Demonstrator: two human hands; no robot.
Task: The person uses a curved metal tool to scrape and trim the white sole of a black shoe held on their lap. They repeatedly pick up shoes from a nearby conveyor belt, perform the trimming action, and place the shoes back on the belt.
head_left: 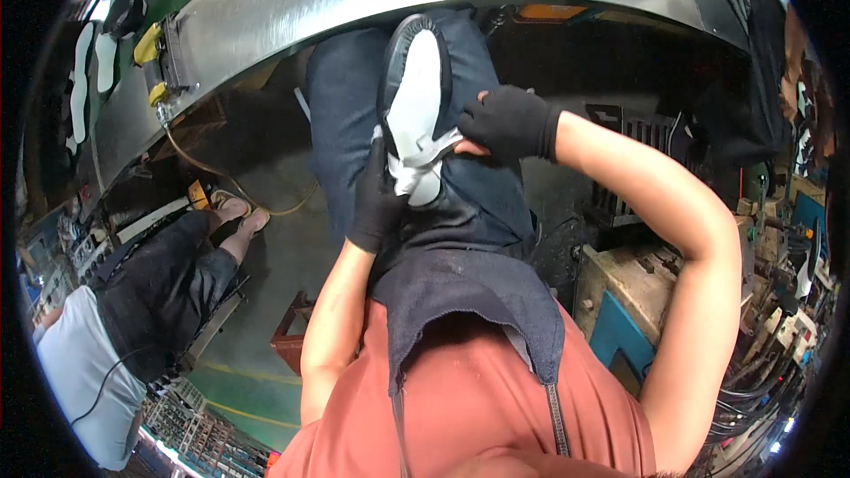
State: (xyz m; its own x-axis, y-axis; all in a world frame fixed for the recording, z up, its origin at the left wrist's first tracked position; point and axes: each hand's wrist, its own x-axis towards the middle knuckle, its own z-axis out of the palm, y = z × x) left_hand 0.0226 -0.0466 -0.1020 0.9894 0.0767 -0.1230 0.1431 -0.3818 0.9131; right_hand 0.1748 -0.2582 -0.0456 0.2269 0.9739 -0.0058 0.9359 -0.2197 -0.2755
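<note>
Shoe on lap, gloved fingers of both hands closed around it.

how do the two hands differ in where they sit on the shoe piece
The left hand lies at the lower end of the white and black shoe piece, fingers pointing up along its left edge. The right hand comes in from the side, gripping the piece's right edge about halfway up. The left forearm runs nearly straight up from the body; the right arm bends sharply at the elbow. Both wear black gloves and both touch the piece resting on the lap.
</note>
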